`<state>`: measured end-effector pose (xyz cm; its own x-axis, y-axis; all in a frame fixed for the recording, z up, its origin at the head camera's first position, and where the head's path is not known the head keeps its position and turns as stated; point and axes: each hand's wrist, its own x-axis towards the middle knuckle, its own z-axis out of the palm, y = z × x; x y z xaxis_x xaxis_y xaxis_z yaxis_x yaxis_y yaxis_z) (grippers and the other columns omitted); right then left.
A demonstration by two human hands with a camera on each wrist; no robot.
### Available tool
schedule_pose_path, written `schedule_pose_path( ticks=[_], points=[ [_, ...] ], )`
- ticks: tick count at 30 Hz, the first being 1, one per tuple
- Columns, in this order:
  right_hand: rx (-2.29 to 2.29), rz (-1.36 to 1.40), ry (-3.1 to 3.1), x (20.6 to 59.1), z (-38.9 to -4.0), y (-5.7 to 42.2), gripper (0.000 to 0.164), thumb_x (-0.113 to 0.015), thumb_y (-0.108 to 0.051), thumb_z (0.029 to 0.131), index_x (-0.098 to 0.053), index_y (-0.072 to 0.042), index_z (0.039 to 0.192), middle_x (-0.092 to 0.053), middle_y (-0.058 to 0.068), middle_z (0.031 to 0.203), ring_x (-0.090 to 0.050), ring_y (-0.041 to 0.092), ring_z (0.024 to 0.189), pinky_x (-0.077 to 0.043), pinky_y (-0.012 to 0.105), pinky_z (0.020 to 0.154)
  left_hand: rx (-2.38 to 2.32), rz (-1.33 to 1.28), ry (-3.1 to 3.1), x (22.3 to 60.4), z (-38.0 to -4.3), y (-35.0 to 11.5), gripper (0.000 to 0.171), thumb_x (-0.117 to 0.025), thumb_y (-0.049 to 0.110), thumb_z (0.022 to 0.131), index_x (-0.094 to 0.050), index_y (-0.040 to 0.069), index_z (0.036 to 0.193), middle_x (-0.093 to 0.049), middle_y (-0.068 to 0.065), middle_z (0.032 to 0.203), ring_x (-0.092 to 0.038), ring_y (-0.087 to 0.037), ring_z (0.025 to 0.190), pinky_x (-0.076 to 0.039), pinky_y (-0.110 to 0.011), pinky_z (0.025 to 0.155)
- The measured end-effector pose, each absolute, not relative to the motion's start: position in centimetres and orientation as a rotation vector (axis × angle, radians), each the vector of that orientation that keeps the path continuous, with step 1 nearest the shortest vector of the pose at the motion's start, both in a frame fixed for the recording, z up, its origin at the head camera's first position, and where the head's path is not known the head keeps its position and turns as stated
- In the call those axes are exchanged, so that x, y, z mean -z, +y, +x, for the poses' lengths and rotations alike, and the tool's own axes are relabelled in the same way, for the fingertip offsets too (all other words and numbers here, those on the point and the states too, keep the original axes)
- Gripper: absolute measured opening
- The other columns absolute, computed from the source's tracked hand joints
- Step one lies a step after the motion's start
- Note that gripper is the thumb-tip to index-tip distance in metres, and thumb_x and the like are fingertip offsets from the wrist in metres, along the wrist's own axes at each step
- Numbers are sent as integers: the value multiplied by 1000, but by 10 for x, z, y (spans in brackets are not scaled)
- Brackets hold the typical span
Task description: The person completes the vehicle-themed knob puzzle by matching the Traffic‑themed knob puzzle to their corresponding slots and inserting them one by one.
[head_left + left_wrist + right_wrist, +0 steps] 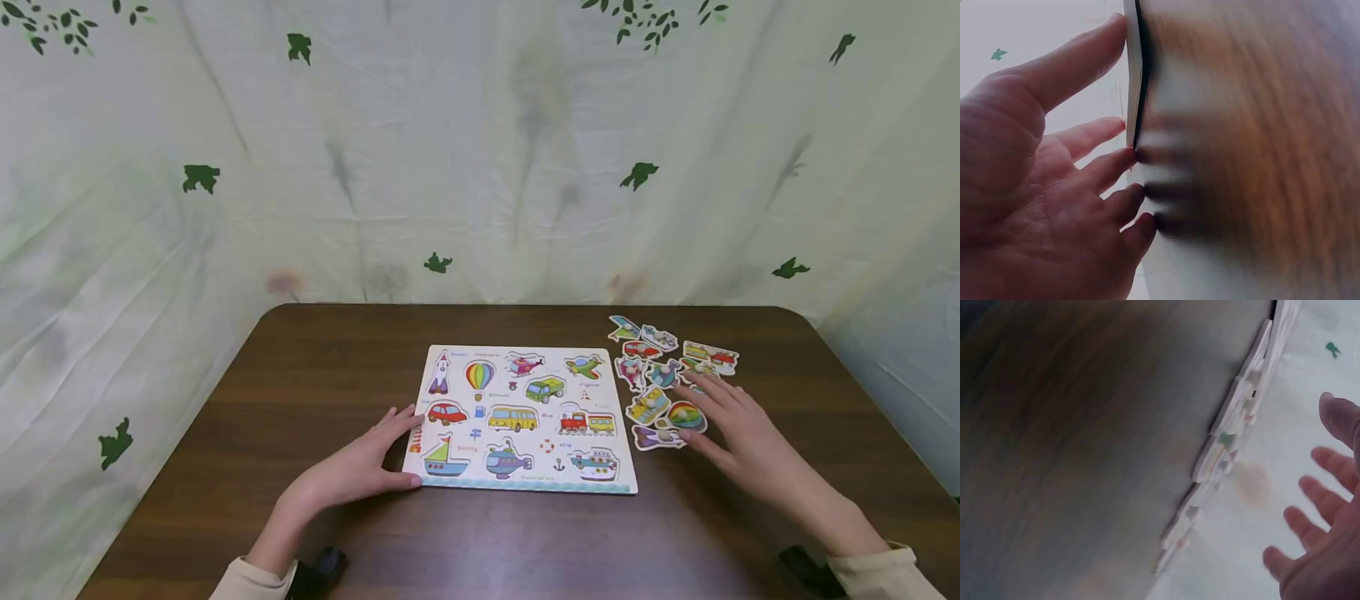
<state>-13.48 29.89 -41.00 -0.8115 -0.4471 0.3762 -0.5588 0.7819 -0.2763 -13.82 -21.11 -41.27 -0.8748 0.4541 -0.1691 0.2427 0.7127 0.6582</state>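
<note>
The left hand (358, 468), fingers relaxed, touches the vehicle puzzle board (547, 430) at its left edge — light pressure should steady it. The right hand (750, 446), fingers spread, empty, hovers over vehicle pieces (663, 374) beside the board — best pinched by their knobs (1193, 513).

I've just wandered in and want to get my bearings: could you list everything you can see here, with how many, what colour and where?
Board: one, white with colourful vehicle pictures, mid-table
Pieces: at least ten (some partly hidden), multicoloured with white edges, heaped right of the board
Table: one, dark brown, under board and pieces
Cloth: whitish with green prints, behind the table
Wrist gear: two, black, one at each sleeve
Sleeves: two, cream, at the bottom left and right
Left hand: one, bare, touching the board's left edge
Right hand: one, bare, over the pieces' right side
</note>
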Motion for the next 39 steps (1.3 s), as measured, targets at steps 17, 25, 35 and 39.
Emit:
schedule_pose_path(
  ticks=[17,25,35,39],
  points=[
    [-866,784,-2726,428,-157,309,22,-79,-12,83,-74,-23,101,-60,7,127,-47,30,120,-34,23,92,-941,458,2615,414,-140,-210,76,-81,35,81,-47,14,144,-29,-13,159,-12,-35,148,-24,-55,111],
    [-946,693,-2780,434,-161,305,15,-84,-26,79,-73,-27,89,-62,7,120,-46,32,118,-33,40,89,-946,429,2604,414,-141,-210,76,-81,37,80,-47,17,144,-28,-10,159,-11,-34,148,-24,-57,111],
    [-934,701,-2786,436,-166,300,18,-87,-31,74,-71,-30,81,-60,3,110,-44,30,109,-32,47,86,-964,432,2597,414,-140,-210,76,-82,36,80,-47,16,144,-27,-8,160,-11,-33,148,-24,-56,110],
    [-922,709,-2797,436,-167,299,17,-87,-30,75,-70,-31,81,-59,4,109,-44,30,109,-31,48,88,-970,426,2596,414,-140,-210,75,-82,36,79,-47,17,144,-27,-9,160,-11,-33,149,-25,-56,110]
  ],
)
